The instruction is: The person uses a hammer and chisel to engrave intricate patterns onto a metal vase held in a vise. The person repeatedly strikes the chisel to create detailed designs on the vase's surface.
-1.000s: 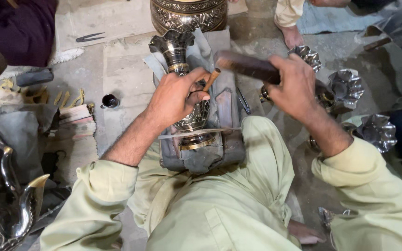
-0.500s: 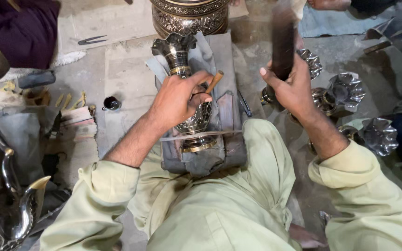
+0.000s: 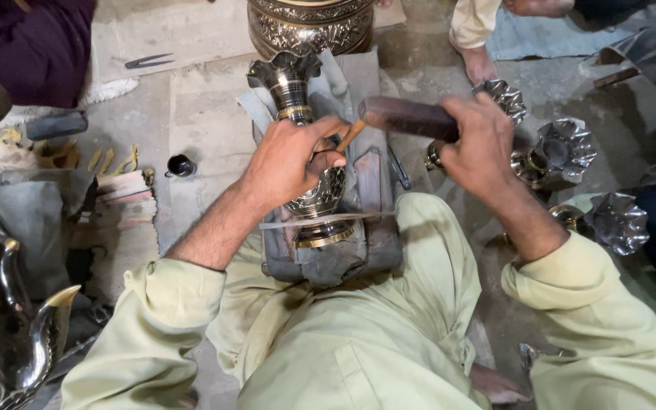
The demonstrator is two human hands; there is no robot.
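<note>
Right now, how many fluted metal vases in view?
4: one vase under the left hand; three beyond the right hand, at. More may be hidden.

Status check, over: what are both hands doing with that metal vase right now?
Left hand pins a chisel against the engraved vase. Right hand grips a dark mallet at the chisel's end. Nothing between them.

Pale green sleeves (loose, cuffed), matching trousers

Bare grey concrete floor (image 3: 206, 129), dusty and stained, with a pale worn mat (image 3: 176, 34), dark purple cloth (image 3: 32, 45) at one corner, under dim even light.
</note>
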